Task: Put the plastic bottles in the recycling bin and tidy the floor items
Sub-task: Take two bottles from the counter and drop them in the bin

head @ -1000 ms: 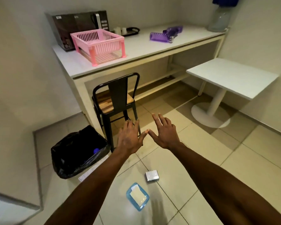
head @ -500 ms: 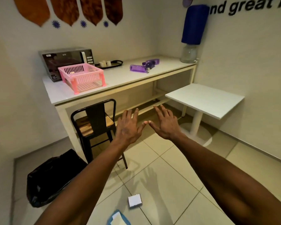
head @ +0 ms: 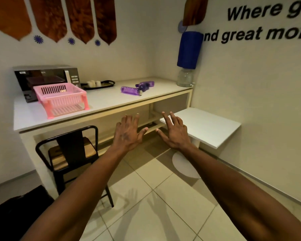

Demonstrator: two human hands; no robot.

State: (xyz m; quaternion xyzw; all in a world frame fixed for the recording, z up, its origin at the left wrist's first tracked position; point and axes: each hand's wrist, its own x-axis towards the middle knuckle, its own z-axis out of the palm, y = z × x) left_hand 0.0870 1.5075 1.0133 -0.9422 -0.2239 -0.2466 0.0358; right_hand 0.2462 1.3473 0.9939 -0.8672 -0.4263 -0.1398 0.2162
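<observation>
- left hand (head: pixel 128 133) and right hand (head: pixel 175 133) stretched forward side by side, backs up, fingers spread wide, gripping nothing; thumb tips close but apart.
- two purple plastic bottles (head: pixel 137 87) lying on their sides on the long counter (head: pixel 108 100), toward its right end, about midway between front and back edges, touching or nearly so.
- black bin bag (head: pixel 12 216) on the floor at the lower left corner of view, below the counter's left end, beside a black chair (head: pixel 71 153).
- pink basket (head: pixel 63 99) near the counter's left front edge; microwave (head: pixel 47 79) just behind it at the back left corner.
- dark tray (head: pixel 98 84) with small white cups along the back edge, between microwave and bottles.
- water dispenser (head: pixel 188 58) with blue cover at the counter's right back corner.
- small white table (head: pixel 210 129) by the right wall, past the right hand.
- shadows of both hands on the floor tiles (head: pixel 163 197).
</observation>
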